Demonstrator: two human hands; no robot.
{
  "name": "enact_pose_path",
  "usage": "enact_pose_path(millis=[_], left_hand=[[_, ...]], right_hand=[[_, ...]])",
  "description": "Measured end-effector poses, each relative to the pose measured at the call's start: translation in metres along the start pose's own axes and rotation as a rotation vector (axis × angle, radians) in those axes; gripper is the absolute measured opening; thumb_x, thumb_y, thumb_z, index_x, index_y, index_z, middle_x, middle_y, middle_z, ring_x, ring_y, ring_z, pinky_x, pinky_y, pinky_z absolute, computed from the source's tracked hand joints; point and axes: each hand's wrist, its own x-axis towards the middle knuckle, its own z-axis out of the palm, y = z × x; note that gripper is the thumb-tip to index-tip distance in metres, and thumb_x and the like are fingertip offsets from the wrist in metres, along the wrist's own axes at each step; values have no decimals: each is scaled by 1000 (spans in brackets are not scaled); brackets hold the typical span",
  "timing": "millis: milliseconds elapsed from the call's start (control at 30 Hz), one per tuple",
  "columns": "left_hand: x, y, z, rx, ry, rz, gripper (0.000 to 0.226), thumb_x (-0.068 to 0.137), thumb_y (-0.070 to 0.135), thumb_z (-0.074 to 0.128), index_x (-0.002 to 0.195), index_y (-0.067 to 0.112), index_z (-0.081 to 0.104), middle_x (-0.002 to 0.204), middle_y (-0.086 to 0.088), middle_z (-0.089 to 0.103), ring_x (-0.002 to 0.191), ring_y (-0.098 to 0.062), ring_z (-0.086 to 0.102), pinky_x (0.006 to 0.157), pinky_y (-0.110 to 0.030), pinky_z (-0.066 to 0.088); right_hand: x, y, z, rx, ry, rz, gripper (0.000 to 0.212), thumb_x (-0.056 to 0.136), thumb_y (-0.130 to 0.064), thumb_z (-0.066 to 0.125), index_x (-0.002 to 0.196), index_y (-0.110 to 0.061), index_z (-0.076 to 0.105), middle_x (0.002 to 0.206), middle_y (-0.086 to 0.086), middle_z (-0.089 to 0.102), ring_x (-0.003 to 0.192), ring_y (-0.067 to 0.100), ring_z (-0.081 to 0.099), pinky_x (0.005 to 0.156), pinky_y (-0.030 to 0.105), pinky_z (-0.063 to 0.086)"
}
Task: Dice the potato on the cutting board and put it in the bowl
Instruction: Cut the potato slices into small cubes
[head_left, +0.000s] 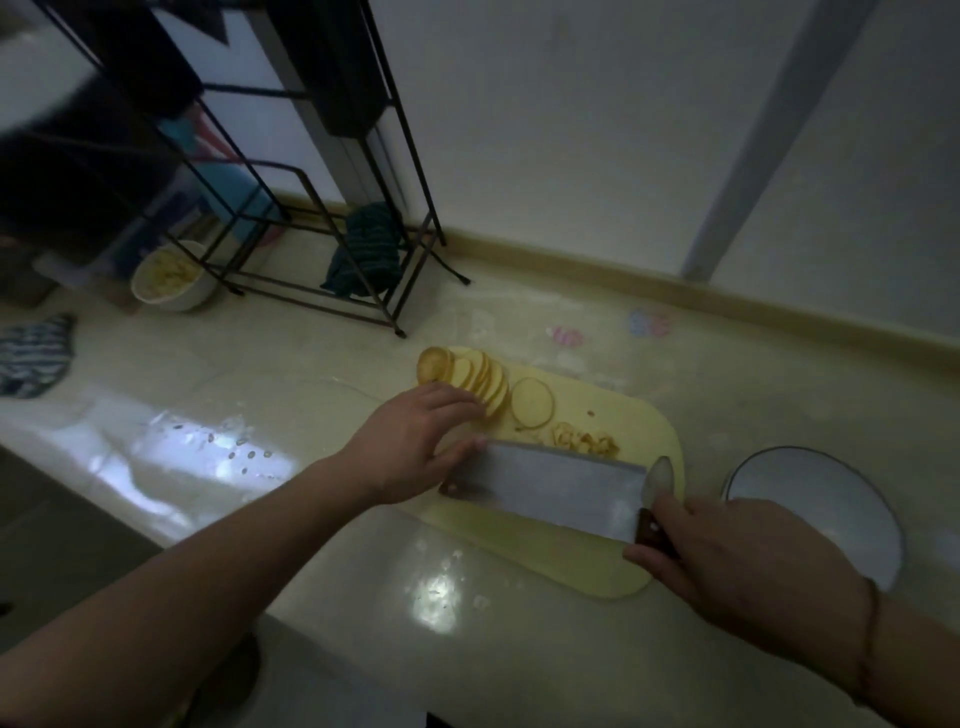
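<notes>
A pale yellow cutting board (644, 415) lies on the counter. On its far end a row of round potato slices (475, 379) leans together, and one slice (532, 402) lies flat beside them. A small heap of diced bits (584, 441) sits near the cleaver (550, 486). My left hand (415, 441) reaches over the board's left end, fingers extended onto the slices and thumb touching the blade's tip. My right hand (737, 561) grips the cleaver's dark handle, the blade lying across the board. A white bowl (166, 275) with cut potato stands far left.
A black wire rack (332, 249) with a dark green cloth (366, 249) stands at the back by the wall. A striped cloth (34, 358) lies at the left edge. A white round plate (821, 504) sits right of the board. The counter's front edge runs low left.
</notes>
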Motion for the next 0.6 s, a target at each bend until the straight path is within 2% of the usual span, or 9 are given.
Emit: enact_pose_path(millis=[67,133,233,267,300,367,433,533,600], left_hand=[[-2,-7,-3,31,16,-41,39,96,39,53,116,11,72,116,-6,71,108,-26,64,89,-38,55],[2,-10,-4,62,9,-51,29,90,23,64,114,9,72,113,-9,71,103,-32,65,87,-41,57],[18,-6,-12,99,-36,-10,30,79,8,69,109,6,73,107,-12,72,95,-36,67,81,-43,58],[25,-4,-14,121,-55,14,31,77,7,67,108,6,73,105,-12,72,94,-36,67,80,-42,58],[31,-2,-17,145,-82,34,33,77,7,66,109,7,74,106,-11,72,95,-36,66,81,-42,58],[46,2,-18,193,-150,66,39,79,8,69,118,10,71,116,-10,71,105,-33,64,88,-42,55],[59,7,-15,261,-237,75,46,87,15,64,133,16,62,133,-5,63,122,-29,56,101,-42,47],[76,15,-9,378,-417,59,56,97,24,54,151,28,40,156,3,40,141,-23,37,116,-41,27],[83,18,-3,415,-493,84,60,98,24,53,154,31,31,160,3,33,143,-23,34,120,-44,19]], right_hand=[[-5,-5,1,38,26,5,91,94,-62,-1,98,-6,71,50,-1,53,32,13,45,41,23,-1],[-13,-8,4,58,85,-26,95,83,-69,-18,99,-21,63,63,-2,59,44,12,53,39,25,10],[-19,-12,-9,102,64,8,85,90,-65,-8,87,-21,65,53,-2,55,37,8,48,37,23,10],[-20,-13,-9,116,50,36,86,87,-66,-12,91,-22,62,59,-2,59,43,9,53,38,23,11],[-23,-15,-4,142,137,23,86,78,-69,-19,95,-27,54,73,-2,63,56,11,60,41,24,15],[-27,-24,-2,276,-7,66,83,65,-74,-20,99,-31,42,94,-3,65,79,15,63,50,27,31],[-28,-30,0,308,-78,148,100,60,-78,-21,114,-26,46,98,-3,66,83,18,63,61,33,42],[-28,-37,8,338,-52,227,124,51,-78,-36,123,-19,46,102,5,66,80,22,64,67,36,46],[-25,-41,9,375,-60,228,117,52,-78,-33,116,-21,48,113,13,63,82,26,63,68,37,44]])
